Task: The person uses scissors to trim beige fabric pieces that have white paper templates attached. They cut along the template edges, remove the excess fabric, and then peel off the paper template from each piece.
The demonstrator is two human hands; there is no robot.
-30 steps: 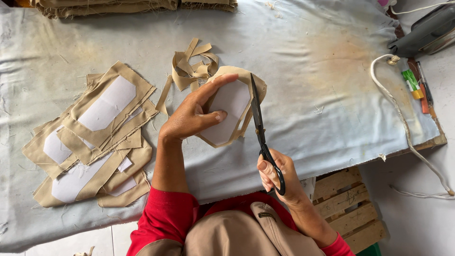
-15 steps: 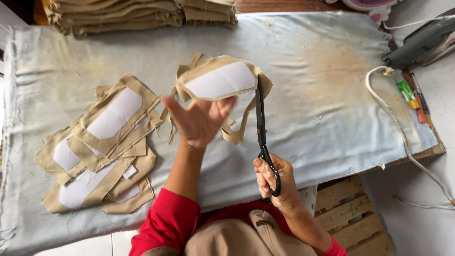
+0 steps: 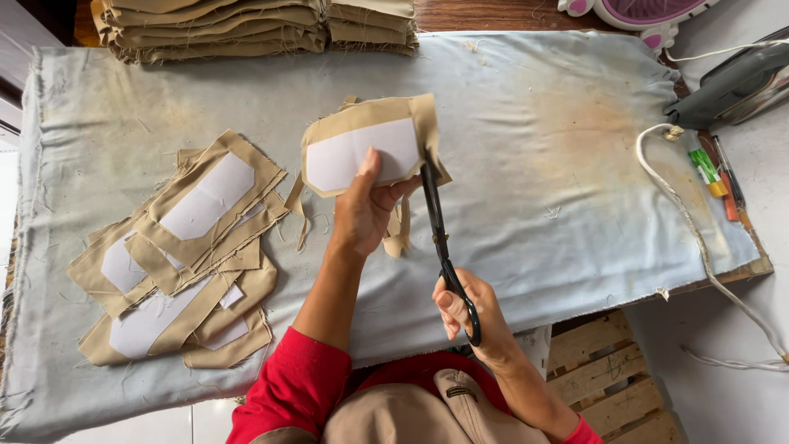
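Note:
My left hand holds up a tan fabric piece with a white interfacing patch above the table. My right hand grips black scissors by the handles; the blades point up and meet the right edge of that piece. Tan trimmed strips hang or lie just below my left hand. A pile of similar tan pieces with white patches lies to the left on the pale blue cloth-covered table.
Stacks of folded tan fabric sit along the far edge. At the right are an iron with a white cord, some coloured markers, and a pink fan base. A wooden pallet lies below the table.
My left hand lifted the fabric piece off the table and turned it white side up. The scissors stayed at its right edge.

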